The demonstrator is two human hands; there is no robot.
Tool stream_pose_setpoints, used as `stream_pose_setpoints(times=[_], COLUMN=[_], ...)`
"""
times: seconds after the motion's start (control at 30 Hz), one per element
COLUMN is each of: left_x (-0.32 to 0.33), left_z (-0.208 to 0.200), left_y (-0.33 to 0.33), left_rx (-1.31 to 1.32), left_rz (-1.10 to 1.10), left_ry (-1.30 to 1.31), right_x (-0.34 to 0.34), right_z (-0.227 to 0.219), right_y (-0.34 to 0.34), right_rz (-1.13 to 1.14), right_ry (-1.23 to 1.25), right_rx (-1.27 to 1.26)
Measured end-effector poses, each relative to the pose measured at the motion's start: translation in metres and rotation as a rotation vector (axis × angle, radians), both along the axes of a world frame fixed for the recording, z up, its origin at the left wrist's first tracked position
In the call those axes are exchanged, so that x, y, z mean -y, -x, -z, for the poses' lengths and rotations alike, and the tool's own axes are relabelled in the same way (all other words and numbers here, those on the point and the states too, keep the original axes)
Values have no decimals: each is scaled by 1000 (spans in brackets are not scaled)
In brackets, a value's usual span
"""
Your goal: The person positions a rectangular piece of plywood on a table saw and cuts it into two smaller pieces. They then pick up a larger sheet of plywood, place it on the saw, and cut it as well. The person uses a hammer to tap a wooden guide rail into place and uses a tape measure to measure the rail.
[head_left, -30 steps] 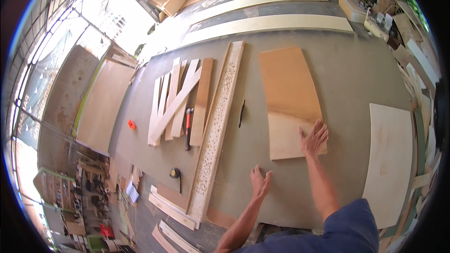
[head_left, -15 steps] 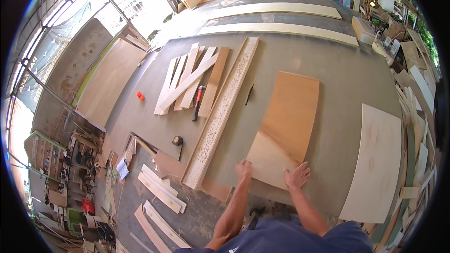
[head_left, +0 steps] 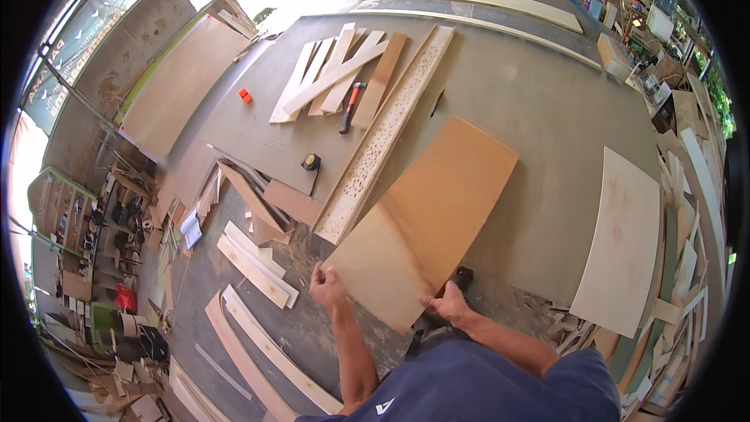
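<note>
A two-tone rectangular plywood sheet [head_left: 437, 203], orange-brown at its far part and paler near me, lies slanted across the large worktable [head_left: 547, 242]. Its near end reaches past the table's near edge toward my body. My left hand [head_left: 330, 287] is closed on its near left corner. On the near right side, my right hand [head_left: 448, 304] grips the sheet's edge, fingers partly hidden. Left of the sheet, close to its left edge, lies a long shallow wooden channel [head_left: 391, 129] with a speckled inside. A dark thin tool [head_left: 437, 102] rests between the channel and the sheet.
A tape measure [head_left: 311, 162], a red-handled hammer [head_left: 351, 108], an orange block [head_left: 245, 96] and several wooden strips [head_left: 336, 78] lie on the table's left half. A pale panel [head_left: 619, 234] leans at the right. Offcuts [head_left: 258, 266] litter the floor.
The plywood sheet has been drawn toward me and turned, its near end moving left and past the table edge. Both hands moved left with it, and my view has shifted.
</note>
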State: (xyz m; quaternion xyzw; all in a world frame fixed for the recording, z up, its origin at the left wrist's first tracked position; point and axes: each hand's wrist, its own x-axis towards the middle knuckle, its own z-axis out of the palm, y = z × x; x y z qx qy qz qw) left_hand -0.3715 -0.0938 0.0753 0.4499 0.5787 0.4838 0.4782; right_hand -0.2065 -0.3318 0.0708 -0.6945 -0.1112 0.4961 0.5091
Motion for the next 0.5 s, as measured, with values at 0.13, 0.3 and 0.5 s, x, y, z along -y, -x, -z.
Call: stream_pose_setpoints(times=[0.13,0.3,0.5], left_x=[16,38,44], left_z=[2,-26,39], left_y=[73,120,175], left_rx=[190,246,137], left_rz=[-254,-422,-576], left_ry=[-131,3,2], right_x=[-6,-9,-15], right_z=[-10,5,7], right_y=[40,70,50], right_rz=[-454,-607,-162], right_ry=[31,58,188], right_rx=[-97,-137,589])
